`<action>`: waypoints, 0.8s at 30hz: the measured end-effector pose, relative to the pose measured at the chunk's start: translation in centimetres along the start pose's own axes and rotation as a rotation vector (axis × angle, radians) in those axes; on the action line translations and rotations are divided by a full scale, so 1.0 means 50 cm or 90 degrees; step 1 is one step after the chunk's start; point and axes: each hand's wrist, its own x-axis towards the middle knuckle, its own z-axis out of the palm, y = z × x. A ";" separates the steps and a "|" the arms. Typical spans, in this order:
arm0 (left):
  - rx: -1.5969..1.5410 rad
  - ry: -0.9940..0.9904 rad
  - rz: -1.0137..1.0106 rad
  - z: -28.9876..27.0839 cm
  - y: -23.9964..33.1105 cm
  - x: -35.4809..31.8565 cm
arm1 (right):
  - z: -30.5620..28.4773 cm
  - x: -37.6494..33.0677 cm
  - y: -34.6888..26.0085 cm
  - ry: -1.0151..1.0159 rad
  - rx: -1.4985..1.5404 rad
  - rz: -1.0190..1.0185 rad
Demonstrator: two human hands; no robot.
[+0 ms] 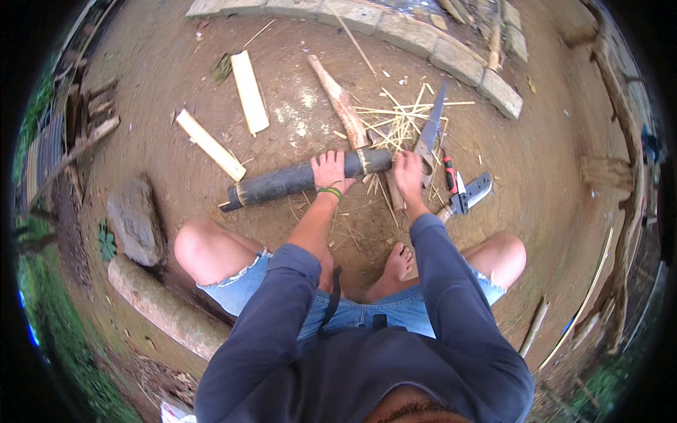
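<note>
A dark bamboo tube (pixel 275 184) with pale rings near both ends lies slanted across the ground in front of my feet. My left hand (pixel 328 170) is wrapped over its top, right of the middle, and holds it down. At the tube's right end my right hand (pixel 407 170) is closed, its fingers curled; what they hold is hidden. Right beside that hand is the handle of a hand saw (pixel 431 130), its blade pointing away from me. A partly peeled branch (pixel 338 102) reaches from the far side up to the tube.
Thin split sticks (pixel 402 116) lie heaped beyond the tube. Right of the saw are a red-and-black tool (pixel 450 173), a knife (pixel 460 194) and a dark sheath (pixel 479 187). Two pale split pieces (pixel 249 92) lie far left, with a rock (pixel 136 220) and log (pixel 166 307) nearer.
</note>
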 end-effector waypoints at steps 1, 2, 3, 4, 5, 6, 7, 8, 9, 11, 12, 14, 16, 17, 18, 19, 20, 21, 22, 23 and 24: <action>0.011 -0.028 -0.016 0.003 0.008 0.012 | -0.015 -0.007 0.045 0.024 -0.143 0.004; 0.018 0.005 -0.008 0.013 -0.008 0.006 | -0.031 -0.022 0.059 -0.007 -0.225 -0.012; 0.008 0.003 0.024 0.015 -0.003 0.010 | -0.047 -0.034 0.104 0.001 -0.264 -0.034; 0.004 0.003 0.047 0.013 -0.009 0.014 | -0.054 -0.042 0.137 -0.081 -0.295 0.017; 0.013 0.002 0.051 0.016 -0.035 0.009 | -0.059 -0.047 0.124 -0.161 -0.310 0.005; -0.012 0.056 0.064 0.006 -0.037 0.013 | -0.071 -0.042 0.117 -0.215 -0.342 0.038; -0.036 0.108 0.082 -0.006 -0.032 0.013 | -0.076 -0.043 0.122 -0.198 -0.389 0.006; -0.057 0.121 0.068 -0.024 -0.030 0.017 | -0.080 -0.041 0.122 -0.183 -0.392 -0.028; -0.081 0.142 0.064 -0.049 -0.030 0.038 | -0.078 -0.032 0.136 -0.160 -0.391 -0.081; -0.106 0.157 0.020 -0.071 -0.047 0.071 | -0.067 -0.022 0.130 -0.204 -0.436 -0.131; -0.105 0.108 0.000 -0.080 -0.058 0.096 | -0.060 -0.013 0.140 -0.217 -0.435 -0.161; -0.120 0.029 -0.005 -0.116 -0.062 0.138 | -0.064 0.009 0.170 -0.230 -0.446 -0.207; -0.152 -0.021 0.024 -0.121 -0.089 0.166 | -0.066 0.007 0.155 -0.225 -0.310 -0.072; -0.166 -0.045 0.039 -0.121 -0.105 0.179 | -0.069 0.005 0.128 -0.222 -0.240 -0.006; -0.162 -0.025 0.052 -0.106 -0.128 0.180 | -0.075 -0.003 0.081 -0.191 -0.157 -0.004; -0.163 -0.049 0.046 -0.116 -0.112 0.191 | -0.091 0.005 0.088 -0.139 -0.137 0.003; -0.163 -0.075 0.044 -0.125 -0.096 0.198 | -0.110 0.010 0.083 -0.108 -0.109 0.027; -0.162 -0.102 0.044 -0.133 -0.079 0.203 | -0.120 0.012 0.075 -0.074 -0.081 0.051; -0.152 -0.060 0.037 -0.116 -0.088 0.192 | -0.120 0.006 0.010 0.031 -0.005 -0.036; -0.152 -0.008 0.040 -0.100 -0.091 0.177 | -0.146 0.010 -0.036 0.023 0.054 0.061; -0.146 0.023 0.043 -0.094 -0.087 0.159 | -0.178 0.015 -0.075 0.019 0.114 0.159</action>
